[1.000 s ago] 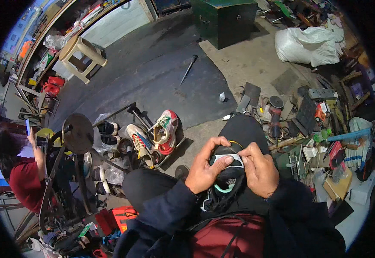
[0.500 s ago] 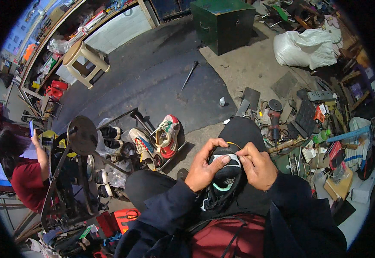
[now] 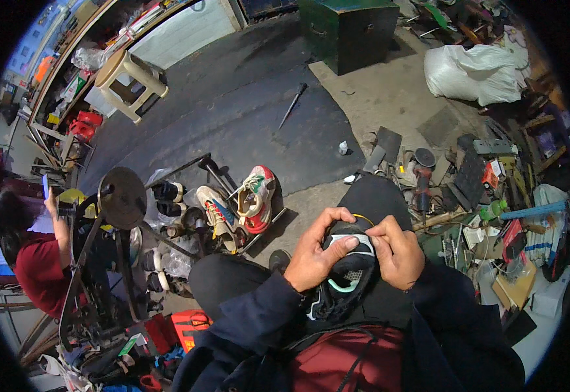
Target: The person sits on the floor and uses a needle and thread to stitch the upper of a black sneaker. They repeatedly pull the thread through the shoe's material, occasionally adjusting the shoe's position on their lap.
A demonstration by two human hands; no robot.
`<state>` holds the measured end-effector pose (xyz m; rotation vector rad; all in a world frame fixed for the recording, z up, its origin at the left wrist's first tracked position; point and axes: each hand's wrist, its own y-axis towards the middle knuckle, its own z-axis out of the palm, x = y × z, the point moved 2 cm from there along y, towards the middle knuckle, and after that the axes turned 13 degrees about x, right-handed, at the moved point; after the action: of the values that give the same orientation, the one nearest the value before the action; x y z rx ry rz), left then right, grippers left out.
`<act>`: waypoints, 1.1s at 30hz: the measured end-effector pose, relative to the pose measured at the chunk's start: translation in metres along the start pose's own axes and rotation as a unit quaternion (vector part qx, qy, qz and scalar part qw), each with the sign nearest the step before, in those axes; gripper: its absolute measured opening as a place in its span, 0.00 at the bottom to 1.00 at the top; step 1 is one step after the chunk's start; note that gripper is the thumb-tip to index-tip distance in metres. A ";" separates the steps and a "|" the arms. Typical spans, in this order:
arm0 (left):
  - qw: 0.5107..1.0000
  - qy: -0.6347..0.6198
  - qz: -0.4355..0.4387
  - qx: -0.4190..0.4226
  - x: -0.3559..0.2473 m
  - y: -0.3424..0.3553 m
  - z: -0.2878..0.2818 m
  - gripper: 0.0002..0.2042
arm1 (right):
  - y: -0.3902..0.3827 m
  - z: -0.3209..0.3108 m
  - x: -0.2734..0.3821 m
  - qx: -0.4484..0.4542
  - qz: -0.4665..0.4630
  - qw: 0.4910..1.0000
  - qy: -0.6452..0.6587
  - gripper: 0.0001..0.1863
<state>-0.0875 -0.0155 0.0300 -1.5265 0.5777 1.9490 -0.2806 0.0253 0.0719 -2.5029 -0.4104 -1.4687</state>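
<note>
A black shoe with a pale grey collar and a mint-green patch inside rests on my lap. My left hand is closed around its side, thumb pressed on the light collar and fingers over the outer edge. At the opposite side, my right hand pinches thumb against forefinger right by the shoe's edge; whatever lies between those fingertips is too hidden to make out. A thin yellow strip curves out between the two hands at the shoe's far end.
Two multicoloured sneakers sit by a metal stand, left of my knee. A black machine with a round wheel stands further left, near a seated person in red holding a phone. An angle grinder and scattered tools lie to the right.
My view has tilted a little, shifting the surroundings slightly. Both hands stay at the shoe, and somewhat more of the yellow strip shows between them.
</note>
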 end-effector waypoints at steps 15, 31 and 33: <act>1.000 0.015 -0.003 -0.005 -0.001 0.001 0.003 0.18 | -0.005 -0.010 0.013 0.034 0.070 0.996 -0.045 0.07; 1.000 -0.011 -0.003 0.007 -0.002 0.002 0.005 0.18 | -0.007 -0.029 0.022 0.086 0.065 0.994 -0.034 0.06; 1.000 -0.001 -0.001 0.008 -0.002 0.002 0.004 0.18 | -0.006 -0.022 0.021 0.067 0.083 0.994 -0.039 0.06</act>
<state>-0.0919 -0.0145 0.0326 -1.5145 0.5899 1.9407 -0.2903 0.0265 0.1011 -2.4294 -0.2964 -1.2424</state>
